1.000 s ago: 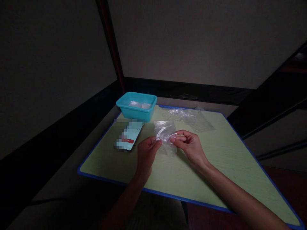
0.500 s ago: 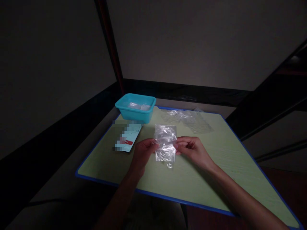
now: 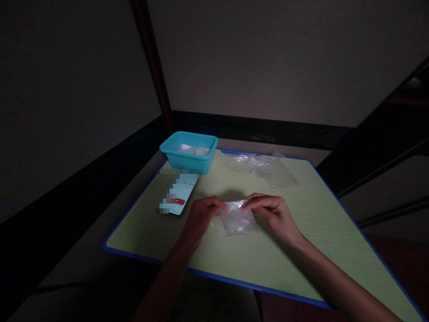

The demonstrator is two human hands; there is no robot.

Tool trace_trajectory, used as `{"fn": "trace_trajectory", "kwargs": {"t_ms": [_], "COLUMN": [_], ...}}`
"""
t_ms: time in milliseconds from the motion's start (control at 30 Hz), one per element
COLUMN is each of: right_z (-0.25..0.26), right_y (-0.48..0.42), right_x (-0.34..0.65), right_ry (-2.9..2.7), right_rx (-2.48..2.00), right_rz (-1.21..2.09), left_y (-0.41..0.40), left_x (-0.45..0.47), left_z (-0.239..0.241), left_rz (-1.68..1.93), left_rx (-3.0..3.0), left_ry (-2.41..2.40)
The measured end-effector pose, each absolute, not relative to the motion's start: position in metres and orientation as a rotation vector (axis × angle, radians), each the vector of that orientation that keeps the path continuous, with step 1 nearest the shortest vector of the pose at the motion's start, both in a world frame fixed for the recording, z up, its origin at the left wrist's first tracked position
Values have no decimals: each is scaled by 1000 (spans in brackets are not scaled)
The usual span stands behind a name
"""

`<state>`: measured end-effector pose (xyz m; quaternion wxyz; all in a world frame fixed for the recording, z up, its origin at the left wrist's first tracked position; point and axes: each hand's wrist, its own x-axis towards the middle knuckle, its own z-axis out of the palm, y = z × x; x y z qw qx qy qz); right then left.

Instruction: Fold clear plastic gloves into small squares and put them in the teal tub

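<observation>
1. A grey-brown wall [image 3: 268, 58] rises dimly behind everything, with a glossy black band [image 3: 231, 127] running along its foot.
2. In front of it I see a pale yellow-green rectangular worktop [image 3: 321, 237] with a blue rim.
3. Crumpled clear plastic film [image 3: 271, 169] lies spread at the far edge, right of the middle.
4. A turquoise rectangular plastic basin [image 3: 187, 162] sits at the far left corner.
5. The person's right hand [image 3: 276, 212] has its thumb and fingers pinched on the packet's upper right edge.
6. The left hand [image 3: 201, 218] pinches the upper left edge the same way.
7. A slim phone with a lit screen [image 3: 185, 187], partly blurred out, lies just in front of the basin.
8. The small, square, clear plastic packet [image 3: 238, 221] is between the hands, near the middle of the worktop; I can't tell whether its lower edge touches down.
9. Inside the basin lie shiny, whitish clear pieces [image 3: 203, 151], too small to make out.
</observation>
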<state>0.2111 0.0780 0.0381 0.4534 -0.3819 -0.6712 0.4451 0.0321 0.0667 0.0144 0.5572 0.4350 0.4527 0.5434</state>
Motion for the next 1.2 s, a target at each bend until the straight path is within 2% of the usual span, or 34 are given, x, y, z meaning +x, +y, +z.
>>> {"fn": "trace_trajectory", "kwargs": {"t_ms": [167, 433, 633, 833, 1000, 1200], "right_z": [41, 31, 33, 31, 28, 35], "right_y": [76, 74, 76, 84, 94, 113], "right_x": [209, 202, 198, 191, 184, 163], "right_ry": [-1612, -1397, -1404, -1431, -1429, -1370], "right_rx": [-948, -1048, -1021, -969, -920, -887], "right_rz": [1085, 1262, 1190, 1106, 1119, 1283], "left_y": [65, 62, 66, 70, 71, 80], "left_x": [35, 37, 37, 42, 40, 23], "left_z": [17, 20, 17, 16, 15, 19], "left_rz": [1344, 1286, 1423, 1310, 1385, 1499], "left_rx": [950, 944, 741, 506, 435, 535], "left_ry": [1072, 1111, 1003, 861, 926, 1157]}}
